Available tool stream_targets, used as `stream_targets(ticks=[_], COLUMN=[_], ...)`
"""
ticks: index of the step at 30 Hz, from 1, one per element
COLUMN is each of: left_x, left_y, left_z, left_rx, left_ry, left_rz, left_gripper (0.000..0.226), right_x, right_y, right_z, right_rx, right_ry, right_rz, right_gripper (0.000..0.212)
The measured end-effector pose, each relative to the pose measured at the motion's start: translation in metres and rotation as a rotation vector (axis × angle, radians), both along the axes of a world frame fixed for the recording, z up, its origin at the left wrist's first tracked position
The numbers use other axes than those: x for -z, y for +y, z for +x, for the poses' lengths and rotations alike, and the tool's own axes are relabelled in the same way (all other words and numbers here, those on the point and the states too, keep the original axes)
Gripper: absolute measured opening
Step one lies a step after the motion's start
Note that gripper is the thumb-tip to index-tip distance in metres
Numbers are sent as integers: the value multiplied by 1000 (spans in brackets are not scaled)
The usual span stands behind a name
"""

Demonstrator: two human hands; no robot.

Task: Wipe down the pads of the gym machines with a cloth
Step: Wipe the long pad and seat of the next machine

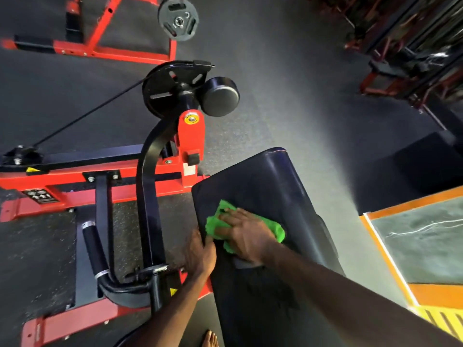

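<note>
A long dark padded bench (270, 186) of a red and black gym machine runs from the bottom middle up toward the centre. A bright green cloth (276, 230) lies on the pad's left part. My right hand (246, 234) presses flat on the cloth with its fingers spread toward the left. My left hand (201, 254) grips the pad's left edge just below the cloth, thumb on top. A round black roller pad (220, 96) sits on the machine's arm, farther away.
The machine's red frame (75, 189) and curved black arm (147, 196) stand left of the bench, with a black handle (94, 251) near the floor. A weight plate (178, 20) hangs at the top. Racks (411, 46) fill the top right. An orange-bordered platform (416, 246) lies right. A bare foot (210, 339) shows below.
</note>
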State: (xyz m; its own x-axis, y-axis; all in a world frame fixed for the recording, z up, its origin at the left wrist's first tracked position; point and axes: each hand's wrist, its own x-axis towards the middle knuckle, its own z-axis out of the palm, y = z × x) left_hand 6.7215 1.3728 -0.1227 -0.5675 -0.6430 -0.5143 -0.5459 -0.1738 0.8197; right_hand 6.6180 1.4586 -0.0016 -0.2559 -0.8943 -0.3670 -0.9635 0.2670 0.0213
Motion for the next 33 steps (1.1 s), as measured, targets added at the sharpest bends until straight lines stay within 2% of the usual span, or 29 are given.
stream_targets(ticks=[2, 4, 6, 7, 8, 9, 11, 13, 15, 16, 17, 18, 20, 21, 22, 24, 25, 27, 28, 30, 32, 33], left_x=[-4, -9, -10, -7, -4, -2, 3, 14, 49, 58, 62, 59, 35, 17, 11, 1, -3, 4, 6, 7, 0, -2], left_y=[5, 8, 9, 10, 10, 10, 5, -2, -4, -4, -3, -2, -4, -8, -10, -14, -14, -9, -2, 5, 14, 21], left_z=[1, 4, 10, 17, 23, 27, 31, 31, 29, 32, 35, 39, 47, 49, 49, 49, 49, 52, 56, 61, 62, 61], left_rx=[33, -3, -43, -53, -48, -39, -13, 12, 29, 42, 53, 68, 114, 133, 154, 215, 226, 228, 247, 268, 281, 287], left_ry=[-17, 50, 105, 110, 113, 107, 114, 126, 150, 157, 159, 171, 166, 165, 167, 154, 159, 139, 110, 87, 124, 130], left_rz=[-14, 2, 26, 39, 46, 60, 66, 97, 178, 198, 218, 234, 221, 215, 213, 210, 212, 172, 115, -2, -34, -66], left_gripper=[50, 45, 40, 40, 39, 38, 37, 43, 44, 45, 47, 49, 45, 41, 37, 37, 39, 43, 47, 58, 67, 69], right_x=[-27, -51, -54, -46, -37, -27, -19, -22, -28, -22, -18, -9, 6, 2, -2, -3, -6, 5, 10, 20, 11, 0], right_y=[0, -1, -4, -5, 1, 13, 24, 10, -7, -12, -14, -9, 5, -2, -11, -23, -30, -32, -20, 12, 31, 30], right_z=[-38, -76, -65, -38, -4, 26, 25, -16, -39, -29, -9, 16, 42, 39, 25, -17, -28, -21, -1, 43, 42, 30], right_rx=[139, 449, 645, 599, 497, 318, 89, 246, 472, 494, 510, 465, 110, 21, 81, 394, 438, 493, 436, 160, -26, 30], right_ry=[170, 297, 298, 235, 84, -53, -95, 65, 189, 216, 146, 50, -134, -155, -155, -50, 40, 60, -12, -98, -61, 6], right_rz=[-133, -260, -307, -257, -140, -72, 15, -109, -245, -245, -204, -88, 96, 78, 14, -213, -200, -162, -60, 59, 71, 12], right_gripper=[52, 53, 52, 51, 49, 49, 48, 48, 59, 59, 54, 50, 54, 53, 46, 43, 46, 51, 53, 52, 60, 65])
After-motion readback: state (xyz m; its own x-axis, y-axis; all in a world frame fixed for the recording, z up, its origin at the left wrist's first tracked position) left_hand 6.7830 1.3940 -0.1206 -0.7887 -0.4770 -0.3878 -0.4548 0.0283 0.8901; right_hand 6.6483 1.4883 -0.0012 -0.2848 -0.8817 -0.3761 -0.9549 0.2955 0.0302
